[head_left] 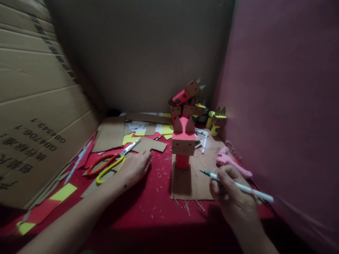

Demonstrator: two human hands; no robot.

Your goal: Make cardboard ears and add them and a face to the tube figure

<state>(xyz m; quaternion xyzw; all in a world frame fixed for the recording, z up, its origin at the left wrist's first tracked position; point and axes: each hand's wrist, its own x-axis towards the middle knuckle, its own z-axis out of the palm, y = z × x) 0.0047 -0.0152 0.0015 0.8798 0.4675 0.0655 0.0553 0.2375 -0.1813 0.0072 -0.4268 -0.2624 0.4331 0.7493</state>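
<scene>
A white marker pen (254, 192) with a dark green tip is pinched in my right hand (230, 187), its tip pointing left, clear of the figure. A red paper cat figure (183, 141) stands upright to the left of that tip. Its box-shaped head has a cardboard face with drawn eyes and mouth, and two brown ears. Under it lies a square piece of cardboard (182, 187). My left hand (136, 165) rests on the red table with its fingers loosely curled in. Nothing shows in it. Scissors (111, 164) with red and yellow handles lie just left of it.
Several finished paper animals (182, 97) are piled at the back, with a yellow one (218, 121) nearby. A pink glue gun (229, 160) lies at right. Cardboard pieces (109, 134) and coloured paper cover the left. A large carton (39, 106) and pink wall (278, 106) flank the table.
</scene>
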